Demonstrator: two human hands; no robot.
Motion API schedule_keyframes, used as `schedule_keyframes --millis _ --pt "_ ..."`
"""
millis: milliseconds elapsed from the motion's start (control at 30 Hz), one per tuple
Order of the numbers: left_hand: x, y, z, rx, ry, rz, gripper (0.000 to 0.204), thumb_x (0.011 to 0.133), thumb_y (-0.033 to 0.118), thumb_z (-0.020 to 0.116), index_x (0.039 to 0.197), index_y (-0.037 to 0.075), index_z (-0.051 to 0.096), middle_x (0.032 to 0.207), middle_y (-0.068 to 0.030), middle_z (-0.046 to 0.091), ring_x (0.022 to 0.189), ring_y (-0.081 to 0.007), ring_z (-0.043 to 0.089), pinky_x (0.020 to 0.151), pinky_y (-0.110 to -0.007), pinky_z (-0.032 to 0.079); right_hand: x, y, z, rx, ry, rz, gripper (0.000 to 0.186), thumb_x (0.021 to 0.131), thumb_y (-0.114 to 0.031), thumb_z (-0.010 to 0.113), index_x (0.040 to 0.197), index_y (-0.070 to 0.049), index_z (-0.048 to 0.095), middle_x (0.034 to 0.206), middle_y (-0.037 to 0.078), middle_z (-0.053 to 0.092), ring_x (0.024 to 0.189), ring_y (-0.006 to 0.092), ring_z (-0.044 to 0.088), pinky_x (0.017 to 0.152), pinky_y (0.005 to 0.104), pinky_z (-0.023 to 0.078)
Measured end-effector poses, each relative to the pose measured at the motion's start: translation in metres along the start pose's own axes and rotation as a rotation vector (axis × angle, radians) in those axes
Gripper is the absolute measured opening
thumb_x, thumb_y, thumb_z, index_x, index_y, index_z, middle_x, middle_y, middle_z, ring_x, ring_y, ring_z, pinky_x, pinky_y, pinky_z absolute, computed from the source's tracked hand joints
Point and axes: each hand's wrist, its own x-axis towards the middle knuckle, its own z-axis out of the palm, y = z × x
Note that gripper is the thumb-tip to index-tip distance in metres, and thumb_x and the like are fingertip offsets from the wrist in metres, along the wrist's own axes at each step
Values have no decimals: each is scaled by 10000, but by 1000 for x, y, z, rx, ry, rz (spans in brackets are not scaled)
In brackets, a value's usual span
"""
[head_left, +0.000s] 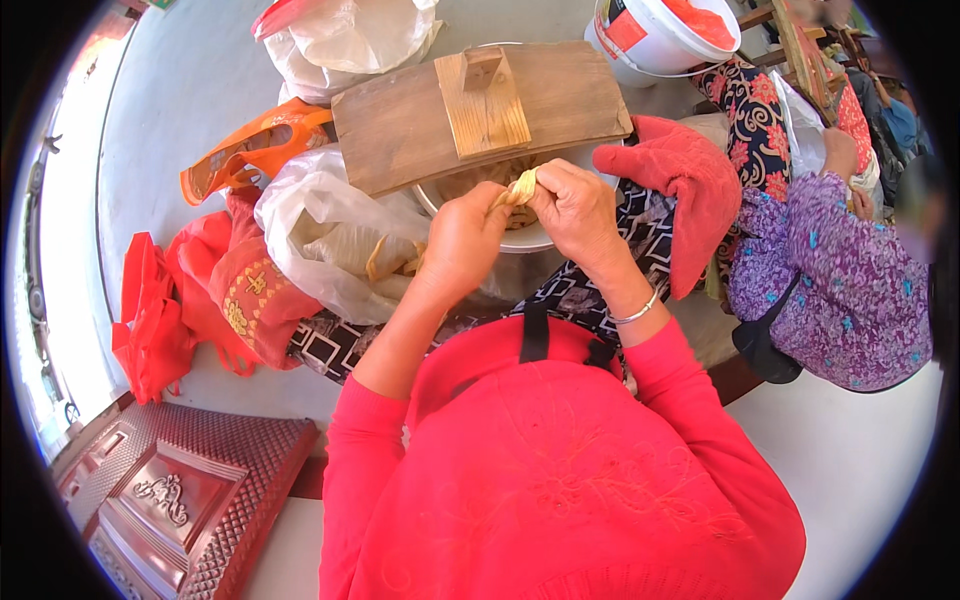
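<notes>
Both my hands meet over a white tub point(527, 243) and pinch a pale yellow, twisted, leaf-like strip point(522, 188); its exact kind I cannot tell. My left hand point(466, 232) is closed on its lower left end. Close beside it, my right hand point(577, 205) grips the upper right part. Tan pieces lie inside the tub, partly hidden by my hands. Just beyond them, a wooden board point(400, 125) with a smaller wooden block point(485, 105) on top spans the tub. Left of my left hand, a whitish plastic bag point(315, 225) holds more tan strips point(385, 260).
Orange point(250, 145) and red bags point(150, 320) sit on the left. A white bucket point(640, 40) stands at the far right, a white sack point(345, 40) at the far left. Another person in a purple patterned top point(850, 280) is on the right. A dark red panel point(190, 490) lies near left.
</notes>
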Motion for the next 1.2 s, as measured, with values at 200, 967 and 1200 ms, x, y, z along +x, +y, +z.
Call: schedule_keyframes --millis 200,967,1200 --pt "-11 -5 14 343 335 479 272 806 18 620 1077 36 623 947 -124 625 780 -328 604 679 -394 494 -33 15 24 1043 -401 644 282 945 -292 605 981 -20 670 886 31 658 851 103 586 750 289 471" --pt "-61 -32 10 -291 135 -143 95 918 112 603 947 23 621 709 -48 595 606 -138 539 550 -264 416 -43 14 32 878 -22 257 92 882 -74 642 934 -15 688 1187 116 570 1037 174 550 897 294 447" --pt "-38 -8 -8 109 140 170 82 886 85 635 919 33 581 770 -110 606 684 -225 578 603 -318 455 -8 9 -3 945 -453 381 315 903 -226 665 1119 -1 628 1048 60 639 955 114 594 807 253 479"
